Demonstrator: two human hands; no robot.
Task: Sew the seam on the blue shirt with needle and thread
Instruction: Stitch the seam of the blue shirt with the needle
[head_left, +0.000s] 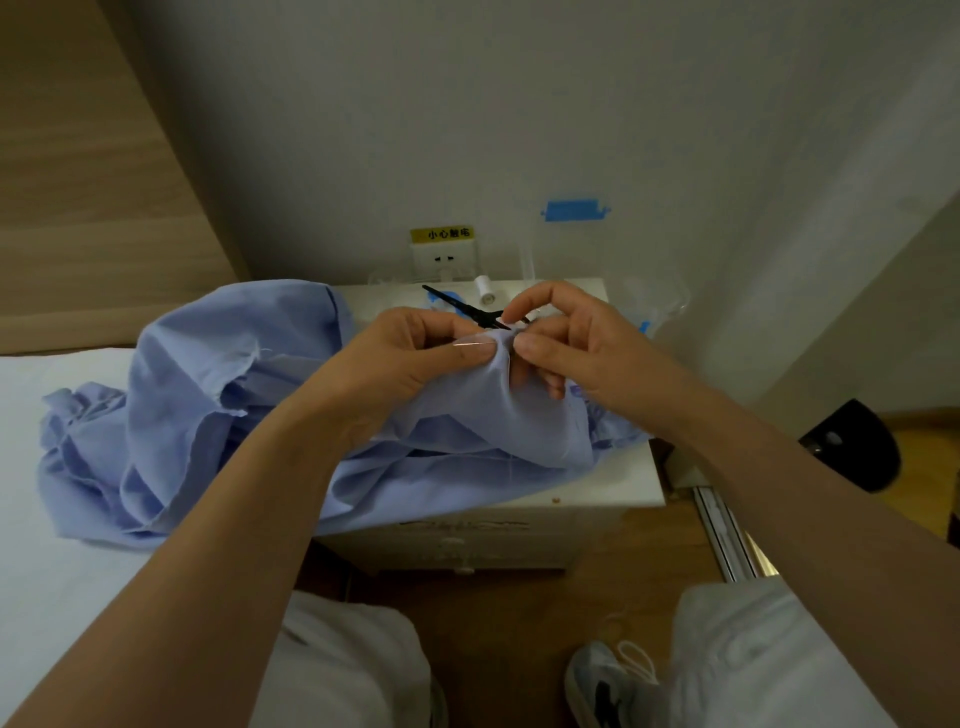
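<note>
The crumpled blue shirt (208, 415) spills from the bed (52, 571) across the small white nightstand (623, 483). Black scissors (462, 306) and a thread spool (485, 291) crowd in just behind the hands. The left hand (415, 353) pinches a raised fold, with the needle (475, 340) by its thumb, and the right hand (582, 348) pinches the same fold.

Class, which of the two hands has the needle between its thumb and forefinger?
The left hand: the needle shows as a thin bright line between its thumb and forefinger. The right hand only pinches the blue shirt beside it.
</note>
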